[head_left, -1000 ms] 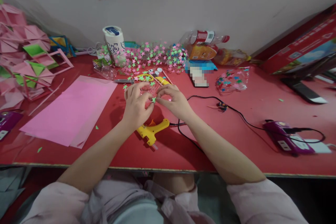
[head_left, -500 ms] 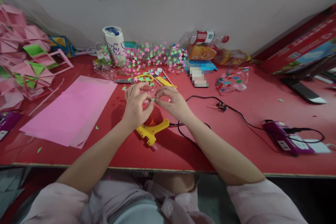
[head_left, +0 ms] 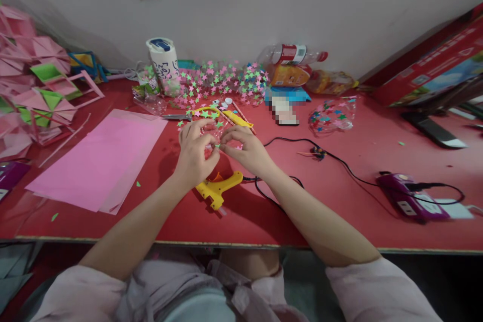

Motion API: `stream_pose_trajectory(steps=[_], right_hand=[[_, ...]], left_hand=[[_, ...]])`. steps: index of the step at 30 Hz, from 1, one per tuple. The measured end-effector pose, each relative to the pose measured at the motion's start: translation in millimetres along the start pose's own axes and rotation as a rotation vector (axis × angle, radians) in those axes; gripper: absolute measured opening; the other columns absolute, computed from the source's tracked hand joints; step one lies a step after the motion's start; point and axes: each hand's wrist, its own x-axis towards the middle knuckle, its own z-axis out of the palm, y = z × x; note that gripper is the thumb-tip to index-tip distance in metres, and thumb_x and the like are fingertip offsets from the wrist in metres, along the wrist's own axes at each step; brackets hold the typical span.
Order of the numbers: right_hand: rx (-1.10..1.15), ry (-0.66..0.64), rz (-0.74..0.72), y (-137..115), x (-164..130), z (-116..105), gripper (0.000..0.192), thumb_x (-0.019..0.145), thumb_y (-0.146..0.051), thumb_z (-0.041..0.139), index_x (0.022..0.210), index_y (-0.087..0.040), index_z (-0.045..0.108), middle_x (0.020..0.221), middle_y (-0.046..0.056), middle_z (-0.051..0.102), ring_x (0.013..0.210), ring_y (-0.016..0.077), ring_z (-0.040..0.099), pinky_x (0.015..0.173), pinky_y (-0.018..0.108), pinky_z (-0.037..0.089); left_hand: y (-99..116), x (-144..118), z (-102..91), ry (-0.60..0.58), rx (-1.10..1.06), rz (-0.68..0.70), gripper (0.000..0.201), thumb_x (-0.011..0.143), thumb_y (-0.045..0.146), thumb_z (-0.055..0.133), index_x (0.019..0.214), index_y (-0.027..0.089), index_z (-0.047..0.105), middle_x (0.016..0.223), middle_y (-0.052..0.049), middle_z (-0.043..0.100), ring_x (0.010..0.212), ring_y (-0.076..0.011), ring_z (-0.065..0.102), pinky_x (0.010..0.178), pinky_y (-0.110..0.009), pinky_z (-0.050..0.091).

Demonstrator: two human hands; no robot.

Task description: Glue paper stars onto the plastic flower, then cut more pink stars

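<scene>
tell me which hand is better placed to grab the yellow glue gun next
Probably the left hand: the glue gun lies on the red table just below its wrist. The right hand pinches a small green star at its fingertips, and its forearm lies over the gun's cord.

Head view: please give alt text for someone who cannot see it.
Both hands, left hand and right hand, pinch a small green star between them above a red table. A yellow glue gun lies just below; pink paper lies left.
</scene>
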Motion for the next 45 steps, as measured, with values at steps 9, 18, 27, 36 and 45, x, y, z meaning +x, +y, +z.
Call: stream_pose_trajectory(steps=[9, 18, 27, 36, 45], right_hand=[[-0.044, 0.027, -0.02, 0, -3, 3, 0.007, 0.08, -0.021, 0.06, 0.073, -0.02, 0.062, 0.091, 0.005, 0.063, 0.094, 0.0209, 0.056, 0.089, 0.041, 0.04], [-0.102, 0.023, -0.081, 4, -3, 5, 0.008, 0.08, -0.017, 0.058, 0.075, -0.02, 0.064, 0.09, 0.005, 0.063, 0.091, 0.0205, 0.055, 0.09, 0.041, 0.039], [-0.116, 0.051, -0.072, 3, -4, 5, 0.009, 0.081, -0.018, 0.058, 0.075, -0.02, 0.064, 0.089, 0.004, 0.063, 0.091, 0.0201, 0.055, 0.089, 0.039, 0.039], [-0.123, 0.054, -0.068, 3, -4, 6, 0.009, 0.081, -0.019, 0.058, 0.074, -0.02, 0.064, 0.09, 0.005, 0.064, 0.091, 0.02, 0.055, 0.089, 0.039, 0.039], [-0.137, 0.077, -0.064, 4, -3, 4, 0.01, 0.081, -0.018, 0.057, 0.073, -0.019, 0.063, 0.09, 0.004, 0.065, 0.09, 0.0201, 0.056, 0.089, 0.039, 0.038]], left_hand=[[-3, -1, 2.6, 0.008, 0.028, -0.026, 0.014, 0.086, 0.025, 0.051, 0.073, 0.02, 0.054, 0.127, -0.007, 0.052, 0.118, -0.0263, 0.044, 0.104, -0.05, 0.03], [-4, -2, 8.4, 0.057, 0.065, 0.013, 0.014, 0.087, 0.022, 0.05, 0.074, 0.02, 0.052, 0.126, -0.008, 0.052, 0.121, -0.0249, 0.043, 0.107, -0.05, 0.028], [-3, -1, 8.4, 0.073, 0.072, -0.014, 0.015, 0.088, 0.028, 0.05, 0.075, 0.021, 0.053, 0.123, -0.008, 0.053, 0.12, -0.0255, 0.044, 0.109, -0.053, 0.025], [-6, -2, 11.8, 0.084, 0.055, 0.027, 0.013, 0.086, 0.023, 0.052, 0.074, 0.019, 0.052, 0.122, -0.009, 0.054, 0.12, -0.0248, 0.044, 0.106, -0.049, 0.029], [-8, 0, 4.6, 0.125, 0.119, 0.062, 0.017, 0.089, 0.033, 0.05, 0.081, 0.021, 0.059, 0.118, -0.008, 0.056, 0.117, -0.025, 0.047, 0.106, -0.05, 0.031]])
